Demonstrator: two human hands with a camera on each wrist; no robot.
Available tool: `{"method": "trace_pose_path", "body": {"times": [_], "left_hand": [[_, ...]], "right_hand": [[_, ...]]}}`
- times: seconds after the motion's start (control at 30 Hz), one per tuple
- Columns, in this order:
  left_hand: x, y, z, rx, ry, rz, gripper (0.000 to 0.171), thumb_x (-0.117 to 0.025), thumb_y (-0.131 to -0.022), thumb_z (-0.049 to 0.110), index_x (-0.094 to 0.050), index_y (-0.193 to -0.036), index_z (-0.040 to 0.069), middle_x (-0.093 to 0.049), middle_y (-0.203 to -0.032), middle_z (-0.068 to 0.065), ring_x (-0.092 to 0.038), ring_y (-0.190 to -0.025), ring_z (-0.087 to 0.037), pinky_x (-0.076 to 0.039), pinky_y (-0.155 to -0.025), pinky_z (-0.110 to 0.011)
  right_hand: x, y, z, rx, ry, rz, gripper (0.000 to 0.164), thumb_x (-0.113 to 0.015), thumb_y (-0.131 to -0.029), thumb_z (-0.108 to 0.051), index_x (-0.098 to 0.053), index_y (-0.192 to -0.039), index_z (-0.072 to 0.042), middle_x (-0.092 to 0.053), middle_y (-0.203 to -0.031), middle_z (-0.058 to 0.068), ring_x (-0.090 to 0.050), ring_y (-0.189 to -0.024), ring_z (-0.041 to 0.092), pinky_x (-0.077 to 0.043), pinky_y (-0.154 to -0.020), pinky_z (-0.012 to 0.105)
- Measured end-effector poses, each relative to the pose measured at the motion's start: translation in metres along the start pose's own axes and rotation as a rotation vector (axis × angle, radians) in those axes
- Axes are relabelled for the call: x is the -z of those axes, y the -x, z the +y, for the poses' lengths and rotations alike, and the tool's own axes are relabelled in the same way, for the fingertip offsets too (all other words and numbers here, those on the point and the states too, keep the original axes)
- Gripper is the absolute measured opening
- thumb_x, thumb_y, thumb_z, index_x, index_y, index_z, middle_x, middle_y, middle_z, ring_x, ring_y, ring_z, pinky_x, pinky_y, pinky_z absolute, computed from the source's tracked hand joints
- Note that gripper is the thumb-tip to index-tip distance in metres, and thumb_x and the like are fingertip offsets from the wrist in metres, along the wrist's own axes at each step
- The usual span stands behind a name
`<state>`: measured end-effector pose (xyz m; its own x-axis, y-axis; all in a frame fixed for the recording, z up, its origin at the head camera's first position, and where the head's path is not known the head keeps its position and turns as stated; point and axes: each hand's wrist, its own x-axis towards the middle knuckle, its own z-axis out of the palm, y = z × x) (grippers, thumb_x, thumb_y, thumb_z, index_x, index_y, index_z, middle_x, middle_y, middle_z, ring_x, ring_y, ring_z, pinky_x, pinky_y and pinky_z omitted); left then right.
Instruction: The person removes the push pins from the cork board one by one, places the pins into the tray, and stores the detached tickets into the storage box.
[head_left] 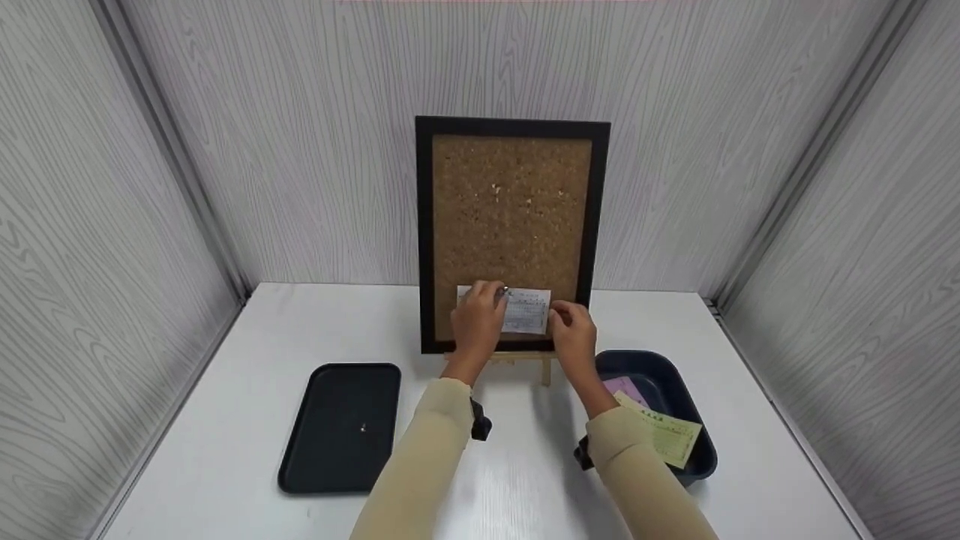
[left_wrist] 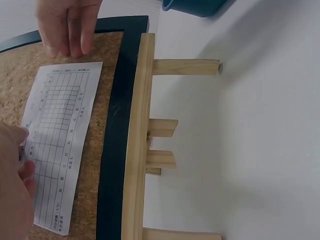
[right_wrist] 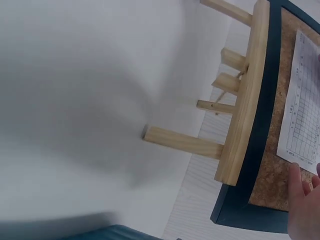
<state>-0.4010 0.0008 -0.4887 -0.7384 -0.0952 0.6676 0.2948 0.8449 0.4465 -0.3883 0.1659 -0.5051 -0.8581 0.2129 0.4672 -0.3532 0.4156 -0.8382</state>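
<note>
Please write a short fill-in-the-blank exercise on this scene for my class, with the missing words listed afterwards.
1. The white slip lies against the ____ part of the corkboard.
2. In the head view, the left hand covers the slip's ____ end.
3. The basin holding coloured papers is on the person's ____ side.
4. The easel bearing the corkboard is made of ____.

Missing words: lower; left; right; wood.
</note>
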Motion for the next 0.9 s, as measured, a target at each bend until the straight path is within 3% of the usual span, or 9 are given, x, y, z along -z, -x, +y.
{"method": "trace_pose_path", "body": {"times": [0.6,0.9], "left_hand": [[-0.0095,-0.0035,0.0037,0.019,-0.044,0.041,0.016,-0.071,-0.096,0.029,-0.072,-0.108,0.020,-0.070,-0.102,0.003,-0.069,-0.091,-0.014,-0.058,-0.072,-0.036],[-0.0079,-0.0050,0.0045,0.048,-0.013,0.016,0.015,-0.069,-0.097,0.031,-0.072,-0.106,0.020,-0.069,-0.101,0.003,-0.068,-0.090,-0.013,-0.057,-0.072,-0.036]], "right_hand": [[-0.0080,-0.0005,-0.0049,-0.058,-0.050,0.001,0.018,-0.067,-0.097,-0.008,-0.072,-0.112,0.000,-0.065,-0.113,0.015,-0.063,-0.106,0.026,-0.051,-0.092,0.038],[-0.0093,0.0027,-0.0037,-0.035,-0.081,0.000,0.017,-0.066,-0.096,-0.006,-0.073,-0.112,-0.002,-0.062,-0.111,0.012,-0.062,-0.100,0.023,-0.049,-0.081,0.023]]}}
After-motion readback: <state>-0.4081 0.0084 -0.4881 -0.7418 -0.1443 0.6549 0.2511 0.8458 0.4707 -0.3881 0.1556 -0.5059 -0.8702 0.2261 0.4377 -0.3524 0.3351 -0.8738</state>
